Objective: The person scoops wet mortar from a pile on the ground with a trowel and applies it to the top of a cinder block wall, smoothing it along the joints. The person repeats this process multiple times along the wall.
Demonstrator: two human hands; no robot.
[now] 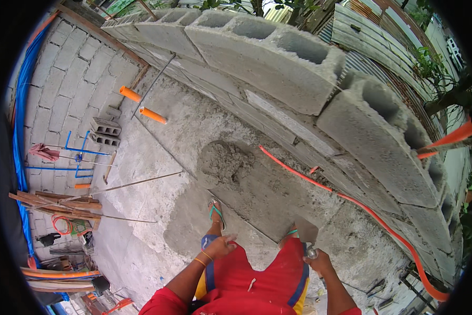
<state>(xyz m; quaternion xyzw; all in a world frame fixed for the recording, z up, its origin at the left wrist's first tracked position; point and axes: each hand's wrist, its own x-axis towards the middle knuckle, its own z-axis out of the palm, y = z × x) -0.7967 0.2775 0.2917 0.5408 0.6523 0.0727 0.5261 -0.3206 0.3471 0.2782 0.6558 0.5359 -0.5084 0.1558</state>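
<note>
Red cloth shorts with blue and yellow sides (259, 273) are sitting closest to my view

Just past them, I am seeing the right hand (320, 261), its grip pinching the handle of a grey metal trowel with a broad flat blade (305, 230). The blade is pointing forward beside the right knee. The left hand (221, 248) is resting at the left thigh; I am seeing nothing in it, though I cannot tell how far its fingers are closed.

Ahead, a rough heap of wet-looking grey mortar (225, 163) is lying on the floor, and a smoother, darker damp patch (272, 202) is stretching from it toward the feet. An orange flexible hose (364, 210) is lying between that patch and the grey hollow-block wall (257, 65).

For working this mix well, I am favouring small loads, the blade sliding low under the heap's near edge. While smoothing, I am advising a nearly flat blade, its leading edge slightly raised to avoid digging in. Because a green-strapped flip-flop (215, 212) is standing on the damp patch, I am recommending backward, overlapping strokes.
</note>
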